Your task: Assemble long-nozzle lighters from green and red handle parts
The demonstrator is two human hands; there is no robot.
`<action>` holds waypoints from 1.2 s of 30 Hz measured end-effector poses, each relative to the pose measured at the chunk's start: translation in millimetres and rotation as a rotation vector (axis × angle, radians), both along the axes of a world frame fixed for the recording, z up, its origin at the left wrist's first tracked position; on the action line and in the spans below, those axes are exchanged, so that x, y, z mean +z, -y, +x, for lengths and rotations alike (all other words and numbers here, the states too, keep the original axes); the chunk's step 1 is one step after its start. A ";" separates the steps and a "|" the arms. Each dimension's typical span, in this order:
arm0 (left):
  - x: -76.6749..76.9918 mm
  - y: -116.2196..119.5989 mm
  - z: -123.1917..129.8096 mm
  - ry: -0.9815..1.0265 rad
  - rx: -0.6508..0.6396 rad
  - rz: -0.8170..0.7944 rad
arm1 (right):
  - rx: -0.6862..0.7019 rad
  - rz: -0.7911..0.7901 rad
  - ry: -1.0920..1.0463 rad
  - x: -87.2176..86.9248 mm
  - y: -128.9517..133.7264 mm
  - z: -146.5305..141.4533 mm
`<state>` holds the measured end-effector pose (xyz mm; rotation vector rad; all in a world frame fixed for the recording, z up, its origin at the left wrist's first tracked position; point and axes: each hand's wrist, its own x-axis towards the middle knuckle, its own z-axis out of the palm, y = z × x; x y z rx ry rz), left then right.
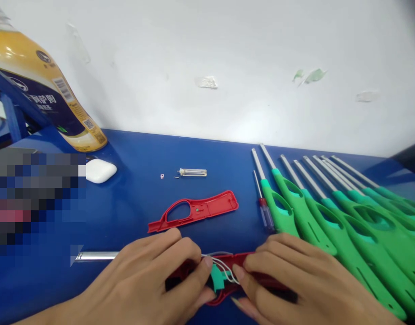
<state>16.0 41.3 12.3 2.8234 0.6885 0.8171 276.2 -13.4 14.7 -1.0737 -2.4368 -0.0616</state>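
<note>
My left hand (160,271) grips the left part of an opened red utility lighter housing (232,258), its thumb and index finger beside a teal trigger (217,279). A metal lighter tube (97,256) sticks out to the left beyond that hand. My right hand (292,271) closes around the housing's right part, fingertips at thin white wires (223,265) that curve over the trigger. The palms hide much of the housing. Just behind lies the other red housing half (207,208), inner side up. Farther back are a clear fuel tank (194,172) and tiny loose parts.
Several green lighters (315,216) with metal tubes lie in a row at the right, beside a small screwdriver (265,212). A drink bottle (48,85) and a white rounded case (101,170) stand at the left. A white wall (241,40) bounds the blue table (133,185).
</note>
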 end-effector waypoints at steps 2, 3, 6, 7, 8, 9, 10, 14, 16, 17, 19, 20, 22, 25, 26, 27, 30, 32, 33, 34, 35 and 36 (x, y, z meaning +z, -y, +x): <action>-1.4 -0.4 -1.2 0.020 0.026 0.038 | -0.015 0.032 0.012 0.4 0.2 -0.3; -1.3 -1.0 -2.4 0.030 0.044 0.070 | -0.035 0.042 0.001 2.0 -0.5 -0.5; 3.4 -3.8 -7.6 0.034 0.085 0.145 | -0.105 0.064 -0.027 8.9 -5.4 -0.8; 6.1 -5.1 -9.5 0.033 0.093 0.156 | -0.112 0.070 -0.015 10.7 -7.4 -0.8; 9.0 -6.5 -11.3 0.029 0.091 0.156 | -0.110 0.102 -0.012 11.6 -9.3 -0.7; 11.7 -7.9 -12.7 0.018 0.091 0.150 | -0.110 0.126 -0.001 11.7 -10.9 -0.6; 14.0 -9.3 -13.6 0.010 0.089 0.142 | -0.106 0.127 0.002 11.2 -12.1 -0.3; 18.2 -13.5 -12.5 -0.015 0.119 0.111 | -0.120 0.076 -0.035 8.4 -13.8 1.8; 18.6 -15.0 -10.6 -0.044 0.148 0.099 | -0.128 0.051 -0.034 9.4 -14.2 3.6; 18.9 -15.6 -9.9 -0.071 0.159 0.090 | -0.128 0.052 -0.030 10.5 -14.6 4.7; 19.4 -16.0 -9.6 -0.107 0.164 0.088 | -0.120 0.049 -0.015 12.7 -15.6 7.1; 19.5 -15.7 -10.2 -0.117 0.165 0.098 | -0.111 0.052 -0.014 13.7 -16.2 8.2; 18.8 -14.0 -12.8 -0.135 0.170 0.107 | -0.103 0.051 -0.018 14.6 -17.1 10.2; 14.4 -9.9 -18.6 -0.147 0.182 0.112 | -0.104 0.046 -0.041 13.2 -17.6 11.7; 12.1 -8.7 -20.7 -0.146 0.184 0.102 | -0.107 0.044 -0.049 11.9 -17.5 11.8; 9.6 -7.8 -22.7 -0.135 0.183 0.087 | -0.112 0.048 -0.061 10.3 -17.2 11.8; 2.7 -7.2 -27.3 -0.083 0.155 0.046 | -0.124 0.042 -0.079 4.1 -16.3 12.0; 0.0 -8.1 -28.9 -0.074 0.131 0.064 | -0.131 0.029 -0.071 0.3 -15.8 12.4; -0.6 -8.8 -29.3 -0.077 0.124 0.082 | -0.132 0.021 -0.064 -1.0 -15.6 12.7; -0.8 -9.5 -29.5 -0.085 0.119 0.090 | -0.131 0.016 -0.060 -2.0 -15.2 13.1; -0.4 -10.4 -29.4 -0.088 0.118 0.089 | -0.131 0.009 -0.058 -2.5 -14.7 13.6; 0.4 -11.3 -29.0 -0.085 0.119 0.083 | -0.131 0.004 -0.057 -2.6 -14.0 14.2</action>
